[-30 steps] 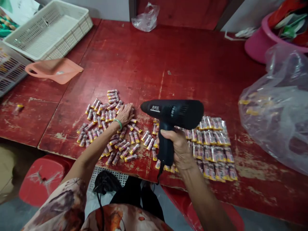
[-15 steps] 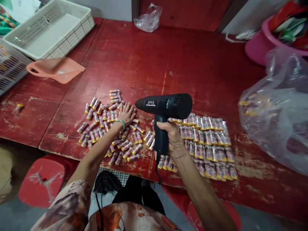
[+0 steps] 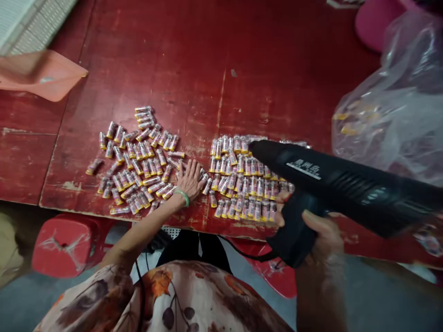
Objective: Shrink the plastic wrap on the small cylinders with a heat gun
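My right hand [image 3: 318,233] is wrapped round the handle of a black heat gun [image 3: 332,177], whose nozzle points left over the right-hand rows. My left hand [image 3: 189,180], a green bangle at its wrist, lies palm down with fingers spread at the right edge of a loose scatter of small wrapped cylinders [image 3: 138,166]. These have yellow ends and clear shiny film. To the right, more such cylinders stand side by side in several neat rows [image 3: 245,186]. The heat gun and my right hand hide part of those rows.
A clear plastic bag [image 3: 387,115] with yellow-ended pieces sits at the right, before a pink tub [image 3: 374,25]. An orange scoop [image 3: 51,76] and a white basket [image 3: 38,27] lie at the upper left of the red table [image 3: 166,69]. Red stools [image 3: 64,244] stand below.
My right hand has swung the heat gun to the right and nearer me, turning its nozzle over the rows. My left hand has moved toward the rows. The view has shifted downward.
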Action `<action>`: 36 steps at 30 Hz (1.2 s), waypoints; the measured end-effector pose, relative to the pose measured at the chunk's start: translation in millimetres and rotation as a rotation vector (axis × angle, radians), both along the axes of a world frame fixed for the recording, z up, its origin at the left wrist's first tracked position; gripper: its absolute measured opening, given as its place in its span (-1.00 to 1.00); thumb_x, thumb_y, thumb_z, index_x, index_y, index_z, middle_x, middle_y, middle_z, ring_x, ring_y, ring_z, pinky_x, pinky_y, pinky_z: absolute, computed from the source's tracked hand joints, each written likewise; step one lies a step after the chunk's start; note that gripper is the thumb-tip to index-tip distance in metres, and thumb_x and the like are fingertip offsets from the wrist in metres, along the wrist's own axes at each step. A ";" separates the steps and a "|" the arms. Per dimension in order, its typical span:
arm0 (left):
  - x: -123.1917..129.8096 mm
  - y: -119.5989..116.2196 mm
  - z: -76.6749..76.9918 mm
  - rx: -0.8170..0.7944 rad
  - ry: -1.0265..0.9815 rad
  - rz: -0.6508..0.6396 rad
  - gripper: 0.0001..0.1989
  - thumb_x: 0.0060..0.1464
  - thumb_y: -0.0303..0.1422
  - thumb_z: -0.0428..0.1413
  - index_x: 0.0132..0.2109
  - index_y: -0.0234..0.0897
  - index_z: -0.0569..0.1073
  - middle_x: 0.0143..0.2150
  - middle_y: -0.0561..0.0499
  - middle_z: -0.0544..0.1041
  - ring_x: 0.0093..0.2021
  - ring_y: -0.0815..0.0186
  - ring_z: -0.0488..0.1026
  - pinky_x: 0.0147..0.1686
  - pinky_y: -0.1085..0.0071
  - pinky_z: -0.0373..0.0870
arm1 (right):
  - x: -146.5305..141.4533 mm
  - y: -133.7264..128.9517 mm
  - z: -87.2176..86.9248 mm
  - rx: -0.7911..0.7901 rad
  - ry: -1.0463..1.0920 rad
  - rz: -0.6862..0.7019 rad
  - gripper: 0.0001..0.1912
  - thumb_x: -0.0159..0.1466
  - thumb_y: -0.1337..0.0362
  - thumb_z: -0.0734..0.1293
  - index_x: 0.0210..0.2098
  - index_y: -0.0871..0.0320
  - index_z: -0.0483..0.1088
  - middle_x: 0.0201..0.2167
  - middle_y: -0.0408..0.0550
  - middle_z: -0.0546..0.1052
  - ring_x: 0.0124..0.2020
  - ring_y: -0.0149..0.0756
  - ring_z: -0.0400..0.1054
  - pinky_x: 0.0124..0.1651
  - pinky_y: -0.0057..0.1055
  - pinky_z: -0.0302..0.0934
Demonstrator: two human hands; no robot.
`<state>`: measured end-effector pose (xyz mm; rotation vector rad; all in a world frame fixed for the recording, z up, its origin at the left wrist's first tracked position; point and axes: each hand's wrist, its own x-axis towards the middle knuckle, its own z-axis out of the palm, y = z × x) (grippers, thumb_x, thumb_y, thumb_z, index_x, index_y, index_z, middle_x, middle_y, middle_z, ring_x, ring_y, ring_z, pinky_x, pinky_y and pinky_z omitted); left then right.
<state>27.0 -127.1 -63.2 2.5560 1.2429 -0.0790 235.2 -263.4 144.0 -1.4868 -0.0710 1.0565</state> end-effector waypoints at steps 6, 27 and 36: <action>-45.4 23.3 -6.4 0.023 0.067 0.008 -0.38 0.37 -0.13 -0.18 0.43 -0.37 0.11 0.49 -0.22 -0.01 0.51 0.01 -0.20 0.44 -0.17 -0.37 | -27.9 -26.6 -15.0 -0.223 0.147 0.352 -0.73 0.04 0.07 0.49 -0.49 0.16 0.48 -0.62 -0.09 0.44 -0.68 -0.33 0.26 -0.71 -0.42 0.24; 0.5 -61.4 -19.8 0.005 -0.051 0.183 -0.37 0.39 -0.17 -0.23 0.45 -0.47 0.03 0.46 -0.31 0.09 0.48 0.04 -0.03 0.42 -0.05 -0.03 | -36.9 -55.1 -21.2 -0.200 0.144 0.419 -0.66 -0.02 0.02 0.53 -0.41 0.14 0.49 -0.61 -0.11 0.48 -0.69 -0.38 0.25 -0.70 -0.46 0.20; -9.0 -68.4 -13.5 -0.001 -0.095 0.187 -0.33 0.36 -0.13 -0.15 0.42 -0.53 0.07 0.45 -0.35 0.08 0.49 0.00 -0.09 0.43 -0.04 -0.04 | -25.2 -54.2 -21.4 -0.154 0.053 0.294 -0.63 0.01 0.10 0.52 -0.24 0.13 0.50 -0.60 -0.14 0.48 -0.67 -0.35 0.29 -0.71 -0.48 0.21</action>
